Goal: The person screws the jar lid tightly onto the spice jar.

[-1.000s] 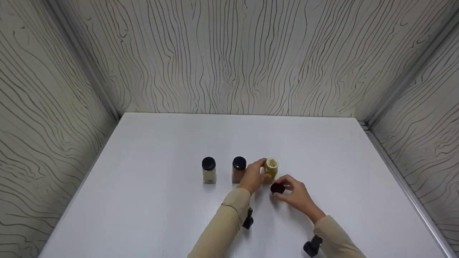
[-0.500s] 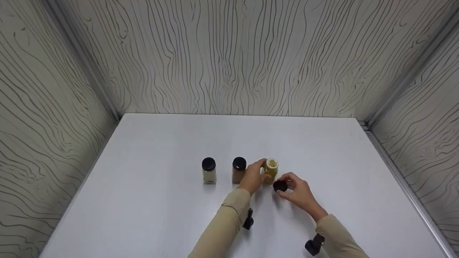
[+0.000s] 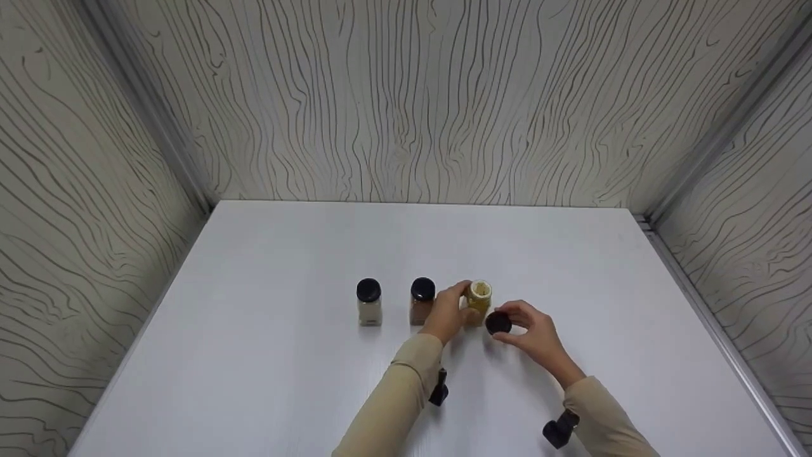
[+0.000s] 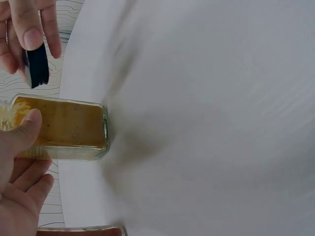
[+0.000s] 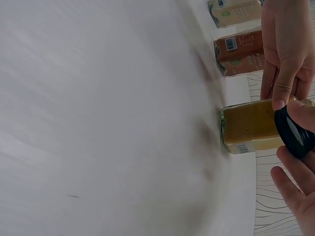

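Head view, near to far: my right hand [image 3: 530, 330] pinched the black cap [image 3: 498, 322] in a narrow fingertip grip, held off the counter [image 3: 571, 266] just beside and slightly below the mouth of the open jar [image 3: 479, 298]. My left hand [image 3: 447, 311] wrapped the jar's side, thumb and fingers curled round the glass, keeping it upright on the counter. The jar's mouth stood uncovered, yellow granular contents showing inside. I judged the work to be at its middle: the cap was off and in hand, not seated on the jar, and whether it was coming off or going back on could not be told from the pose alone.

Left of the open jar, touching distance from my left hand, stood the brown-filled jar [image 3: 422, 299], and further left, apart from it, the pale-filled jar [image 3: 369, 301]; both wore their black caps.

Right wrist view: the open jar [image 5: 248, 127] carried a small white barcode label near its base; the brown-filled jar [image 5: 240, 53] showed a barcode and a round green mark; the pale-filled jar [image 5: 235, 11] showed the same kind of green mark. The print was too small to read, and no brand name could be made out.
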Available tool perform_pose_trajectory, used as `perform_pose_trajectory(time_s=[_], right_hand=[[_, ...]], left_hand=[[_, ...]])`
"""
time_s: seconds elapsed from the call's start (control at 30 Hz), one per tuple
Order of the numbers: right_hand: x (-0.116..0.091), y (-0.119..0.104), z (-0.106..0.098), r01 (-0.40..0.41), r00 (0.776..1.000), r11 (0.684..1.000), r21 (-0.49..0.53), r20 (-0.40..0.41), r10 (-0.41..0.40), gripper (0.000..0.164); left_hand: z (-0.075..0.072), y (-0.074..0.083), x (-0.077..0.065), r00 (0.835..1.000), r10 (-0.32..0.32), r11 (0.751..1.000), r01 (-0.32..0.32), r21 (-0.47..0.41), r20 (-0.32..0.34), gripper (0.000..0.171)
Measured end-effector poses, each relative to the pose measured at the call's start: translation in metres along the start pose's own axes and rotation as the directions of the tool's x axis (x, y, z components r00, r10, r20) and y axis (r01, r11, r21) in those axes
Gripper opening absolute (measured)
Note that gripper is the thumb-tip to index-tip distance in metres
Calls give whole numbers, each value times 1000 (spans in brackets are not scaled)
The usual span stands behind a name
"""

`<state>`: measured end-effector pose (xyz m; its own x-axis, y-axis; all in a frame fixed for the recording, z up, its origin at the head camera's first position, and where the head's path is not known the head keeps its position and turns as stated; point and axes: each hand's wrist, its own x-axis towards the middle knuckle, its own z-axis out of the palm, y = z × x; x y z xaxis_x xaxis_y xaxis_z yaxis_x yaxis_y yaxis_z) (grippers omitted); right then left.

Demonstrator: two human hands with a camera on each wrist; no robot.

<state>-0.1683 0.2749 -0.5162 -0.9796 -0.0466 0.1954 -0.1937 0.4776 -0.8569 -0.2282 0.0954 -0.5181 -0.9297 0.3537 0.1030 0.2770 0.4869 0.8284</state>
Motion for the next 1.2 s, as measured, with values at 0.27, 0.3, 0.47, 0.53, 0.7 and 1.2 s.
perform_pose_trajectory(time_s=[0.27, 0.3, 0.47, 0.53, 0.7, 1.2], right_hand=[[2, -1, -1, -46, 999, 999, -10, -28, 46, 41], [3, -1, -1, -47, 998, 999, -7, -30, 47, 40], [4, -4, -1, -43, 998, 999, 2, -46, 43, 36], [4, -5, -1, -43, 998, 999, 4, -46, 43, 36], [5, -6, -2, -41, 998, 999, 23, -54, 43, 39], [8, -6, -3, 29, 994, 999, 45, -109, -24, 42]], left_hand=[[-1, 1, 0, 1000, -10, 1000, 10, -3, 4, 49], [-1, 2, 0, 1000, -5, 1000, 5, -3, 1, 49], [-1, 2, 1, 1000, 6, 1000, -6, -7, -7, 49], [-1, 2, 1, 1000, 5, 1000, -5, -3, -8, 49], [0, 2, 1, 1000, 5, 1000, -5, 9, -10, 49], [2, 1, 0, 1000, -11, 1000, 11, 23, -24, 49]])
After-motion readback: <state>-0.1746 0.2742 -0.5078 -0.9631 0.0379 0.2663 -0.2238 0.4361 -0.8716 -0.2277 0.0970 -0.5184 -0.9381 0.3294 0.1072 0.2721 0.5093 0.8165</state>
